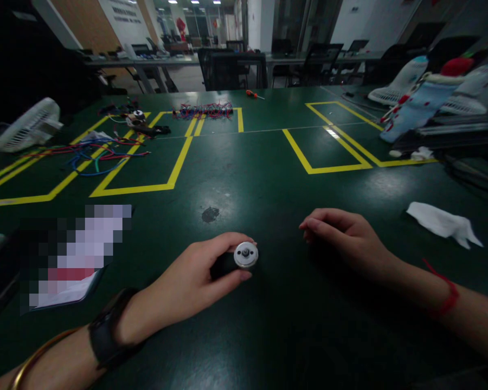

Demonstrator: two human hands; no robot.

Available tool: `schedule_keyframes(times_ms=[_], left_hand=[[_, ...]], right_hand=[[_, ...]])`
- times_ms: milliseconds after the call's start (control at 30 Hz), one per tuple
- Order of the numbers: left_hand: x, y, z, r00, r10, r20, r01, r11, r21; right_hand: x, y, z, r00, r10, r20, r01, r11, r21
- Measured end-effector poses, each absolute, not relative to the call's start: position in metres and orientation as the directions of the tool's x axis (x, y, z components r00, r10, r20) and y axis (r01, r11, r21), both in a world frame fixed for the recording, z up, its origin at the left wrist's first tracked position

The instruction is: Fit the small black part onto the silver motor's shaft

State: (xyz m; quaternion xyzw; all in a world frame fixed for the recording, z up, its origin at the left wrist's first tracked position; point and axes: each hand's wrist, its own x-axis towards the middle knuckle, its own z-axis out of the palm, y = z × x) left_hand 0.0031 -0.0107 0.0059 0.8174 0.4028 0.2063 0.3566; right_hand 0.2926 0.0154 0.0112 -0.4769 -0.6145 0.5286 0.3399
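My left hand (201, 268) is wrapped round a small electric motor (246, 255) with its thumb and fingers. The motor's round silver end faces up, showing a stub shaft in the middle and a dark hole on each side. It stands at the green tabletop, upright. To the right, apart from the motor, my right hand (345, 235) is closed, thumb pressed against curled fingers. Whatever its fingertips may hold is hidden or too small to make out.
Further left lie coloured wires (106, 154) and a white fan (30, 127). A wired bundle of parts (203, 111) and an orange screwdriver (252, 94) lie at the back. A white tissue (443, 221) is at right, a blurred-out sheet (79, 257) at left. Yellow tape (134, 189) marks the tabletop.
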Motion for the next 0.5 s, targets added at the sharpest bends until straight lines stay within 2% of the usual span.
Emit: schedule_keyframes(times_ms=[367,500], left_hand=[[0.0032,-0.0099,0.0054,0.593,0.803,0.055,0.504,-0.424,0.753],[0.0038,-0.0098,0.0054,0.592,0.804,0.049,0.503,-0.416,0.758]], right_hand=[[0.2937,0.0149,0.0094,-0.344,0.938,-0.055,0.286,0.048,-0.957],[0.2934,0.015,0.0106,-0.389,0.921,-0.008,0.377,0.151,-0.914]])
